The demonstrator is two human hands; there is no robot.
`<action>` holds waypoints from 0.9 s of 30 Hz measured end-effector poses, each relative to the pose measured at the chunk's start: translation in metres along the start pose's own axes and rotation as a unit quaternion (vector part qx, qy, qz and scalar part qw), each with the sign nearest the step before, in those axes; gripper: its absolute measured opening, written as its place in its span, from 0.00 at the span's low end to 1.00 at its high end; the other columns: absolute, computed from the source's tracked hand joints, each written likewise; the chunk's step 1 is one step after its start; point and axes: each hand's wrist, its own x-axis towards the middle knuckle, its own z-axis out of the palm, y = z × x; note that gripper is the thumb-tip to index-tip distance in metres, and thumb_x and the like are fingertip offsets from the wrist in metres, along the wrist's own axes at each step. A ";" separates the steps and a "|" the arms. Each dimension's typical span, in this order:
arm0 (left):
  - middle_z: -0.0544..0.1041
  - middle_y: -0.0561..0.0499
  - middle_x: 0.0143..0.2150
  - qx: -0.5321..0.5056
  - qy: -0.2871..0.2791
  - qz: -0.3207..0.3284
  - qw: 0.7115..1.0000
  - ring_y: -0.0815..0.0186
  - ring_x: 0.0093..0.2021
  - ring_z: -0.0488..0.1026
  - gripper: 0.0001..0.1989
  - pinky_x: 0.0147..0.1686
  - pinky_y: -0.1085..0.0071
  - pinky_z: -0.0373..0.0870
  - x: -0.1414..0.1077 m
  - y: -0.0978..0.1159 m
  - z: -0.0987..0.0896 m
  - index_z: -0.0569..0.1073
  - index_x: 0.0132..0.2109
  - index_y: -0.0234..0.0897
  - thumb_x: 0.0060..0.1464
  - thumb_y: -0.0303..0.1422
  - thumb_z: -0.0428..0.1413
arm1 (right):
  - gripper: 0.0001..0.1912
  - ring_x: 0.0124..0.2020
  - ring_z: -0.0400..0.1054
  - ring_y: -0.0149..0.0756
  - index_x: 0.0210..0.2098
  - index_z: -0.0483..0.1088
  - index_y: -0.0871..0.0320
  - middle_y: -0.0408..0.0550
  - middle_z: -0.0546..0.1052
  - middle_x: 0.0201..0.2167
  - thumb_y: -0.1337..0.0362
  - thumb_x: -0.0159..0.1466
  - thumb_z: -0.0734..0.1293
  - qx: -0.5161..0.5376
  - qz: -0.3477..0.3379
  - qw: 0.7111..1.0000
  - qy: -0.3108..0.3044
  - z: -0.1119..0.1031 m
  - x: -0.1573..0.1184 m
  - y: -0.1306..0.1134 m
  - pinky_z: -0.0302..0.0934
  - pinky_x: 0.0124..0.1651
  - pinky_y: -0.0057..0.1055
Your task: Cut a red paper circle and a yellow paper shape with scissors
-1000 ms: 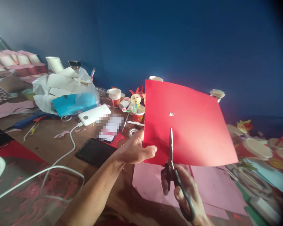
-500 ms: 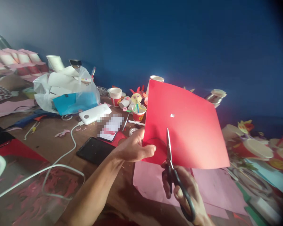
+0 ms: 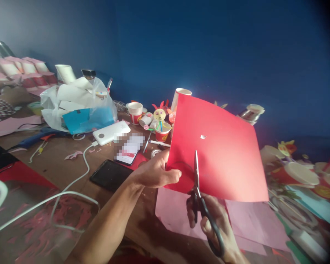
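A large red sheet [image 3: 222, 157] with a small hole near its middle is held up, tilted, in front of me. My left hand [image 3: 159, 170] grips its lower left edge, thumb on the near face. My right hand [image 3: 211, 220] is wrapped round the black handles of a pair of scissors [image 3: 197, 172], whose blades point up at the sheet's lower edge and look nearly closed. Pink sheets [image 3: 178, 212] lie on the table below the red one.
Left of my hands are a black phone [image 3: 110, 176], a lit phone [image 3: 130, 148], a white power bank [image 3: 111, 132] with a cable, and a plastic bag [image 3: 51, 106]. Paper cups [image 3: 162, 136] stand behind; more cups [image 3: 298, 174] sit right. Another person's hand [image 3: 16, 95] is far left.
The red sheet has tilted slightly, its upper left corner and hole shifting a little right. The scissor handles have moved slightly up and left, with the blades looking closer together.
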 end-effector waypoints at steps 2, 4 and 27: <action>0.57 0.60 0.22 -0.001 -0.025 -0.004 1.000 0.76 0.20 0.52 0.14 0.18 0.75 0.49 0.001 0.001 0.000 0.66 0.43 0.35 0.46 0.25 0.52 | 0.25 0.22 0.63 0.32 0.43 0.69 0.55 0.44 0.71 0.24 0.45 0.53 0.68 0.005 -0.003 1.000 0.003 0.001 0.000 0.000 0.59 0.23 0.28; 0.57 0.60 0.22 -0.005 -0.037 -0.007 0.999 0.76 0.20 0.52 0.14 0.18 0.75 0.50 0.001 0.002 -0.001 0.65 0.43 0.36 0.46 0.26 0.51 | 0.25 0.22 0.63 0.32 0.43 0.69 0.55 0.44 0.71 0.24 0.45 0.53 0.68 0.013 -0.006 1.000 0.003 0.001 0.000 0.001 0.59 0.23 0.27; 0.64 0.57 0.23 -0.016 -0.034 -0.003 0.999 0.73 0.21 0.59 0.15 0.20 0.75 0.56 0.001 -0.004 -0.008 0.66 0.44 0.35 0.47 0.25 0.53 | 0.25 0.15 0.55 0.26 0.41 0.68 0.57 0.39 0.66 0.17 0.44 0.53 0.67 -0.016 0.005 1.000 0.011 -0.001 -0.002 0.000 0.53 0.19 0.25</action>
